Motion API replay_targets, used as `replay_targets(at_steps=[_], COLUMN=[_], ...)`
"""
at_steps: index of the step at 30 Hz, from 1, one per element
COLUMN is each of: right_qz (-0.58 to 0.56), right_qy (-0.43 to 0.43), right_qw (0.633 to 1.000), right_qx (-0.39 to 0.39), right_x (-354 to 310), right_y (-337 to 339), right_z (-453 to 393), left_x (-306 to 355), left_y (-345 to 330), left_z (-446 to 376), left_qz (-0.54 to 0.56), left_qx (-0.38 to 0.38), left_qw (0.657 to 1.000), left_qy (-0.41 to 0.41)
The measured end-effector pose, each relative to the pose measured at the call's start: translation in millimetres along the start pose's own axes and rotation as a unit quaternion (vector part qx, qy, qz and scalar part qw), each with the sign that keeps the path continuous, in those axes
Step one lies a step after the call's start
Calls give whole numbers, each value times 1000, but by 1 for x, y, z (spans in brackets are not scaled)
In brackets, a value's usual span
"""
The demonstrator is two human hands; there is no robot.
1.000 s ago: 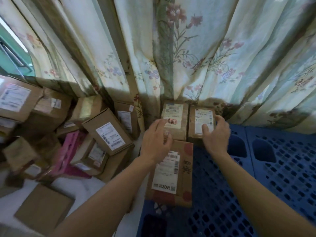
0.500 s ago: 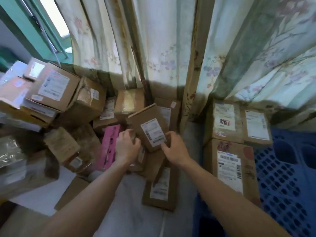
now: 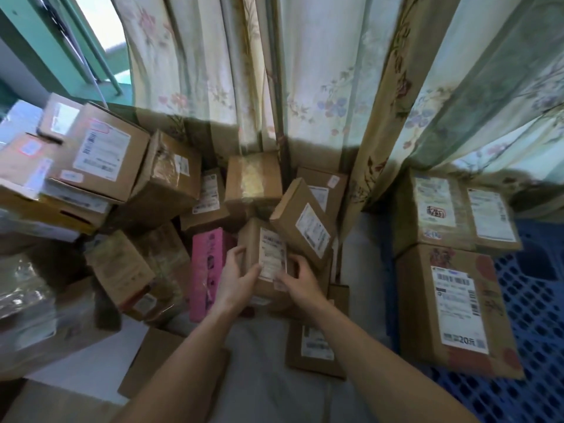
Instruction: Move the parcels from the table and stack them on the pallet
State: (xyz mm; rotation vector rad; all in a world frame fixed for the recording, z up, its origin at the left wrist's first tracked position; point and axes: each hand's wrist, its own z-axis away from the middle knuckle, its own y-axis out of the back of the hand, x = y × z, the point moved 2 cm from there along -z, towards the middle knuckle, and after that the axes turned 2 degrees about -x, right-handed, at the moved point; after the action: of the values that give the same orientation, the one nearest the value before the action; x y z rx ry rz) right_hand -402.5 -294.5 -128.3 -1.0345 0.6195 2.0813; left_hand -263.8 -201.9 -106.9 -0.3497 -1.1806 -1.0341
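Behind everything hangs the floral curtain (image 3: 320,87), running the full width of your view, with a green window frame (image 3: 45,50) at the upper left. Below it lies the pale table (image 3: 268,361), crowded on its left half with a heap of cardboard parcels (image 3: 100,160), some lying flat, others tipped at angles against one another.

To your right sits the blue pallet (image 3: 534,315), its grid top showing at the right edge. Three parcels already rest on it: a large labelled box (image 3: 454,309) nearest you, and behind it two smaller ones side by side, the left box (image 3: 433,209) and the right box (image 3: 491,218), both close against the curtain.

In the heap, a pink parcel (image 3: 207,270) lies lengthways just left of your hands. A tilted brown box (image 3: 305,221) with a white label leans above and to the right of them. A flat parcel (image 3: 314,346) lies on the table between your right forearm and the pallet.

The parcel you are taking, a small brown box (image 3: 265,254) with a white label on top, is on the table in the middle of the heap, between the pink parcel and the tilted box. Your left hand (image 3: 238,279) grips its left side with fingers curled round the edge. Your right hand (image 3: 299,282) holds its near right corner, thumb against the label.
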Motion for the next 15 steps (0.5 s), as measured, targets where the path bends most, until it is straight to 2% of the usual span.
replay_targets(at_steps=[4, 7, 11, 15], right_qz=[-97, -126, -153, -191], right_qy=[38, 93, 168, 201], right_qw=[994, 988, 974, 959], right_qx=[20, 10, 23, 66], right_x=[-23, -51, -81, -94], right_y=[2, 15, 55, 125], right_z=[12, 34, 73, 112], left_x=[15, 38, 83, 132], left_y=[10, 6, -23, -82], left_z=[20, 36, 58, 82], left_qz=[151, 252, 270, 261], left_qx=[52, 49, 27, -38], left_qw=[987, 966, 956, 950], left_qy=[-22, -43, -110, -168])
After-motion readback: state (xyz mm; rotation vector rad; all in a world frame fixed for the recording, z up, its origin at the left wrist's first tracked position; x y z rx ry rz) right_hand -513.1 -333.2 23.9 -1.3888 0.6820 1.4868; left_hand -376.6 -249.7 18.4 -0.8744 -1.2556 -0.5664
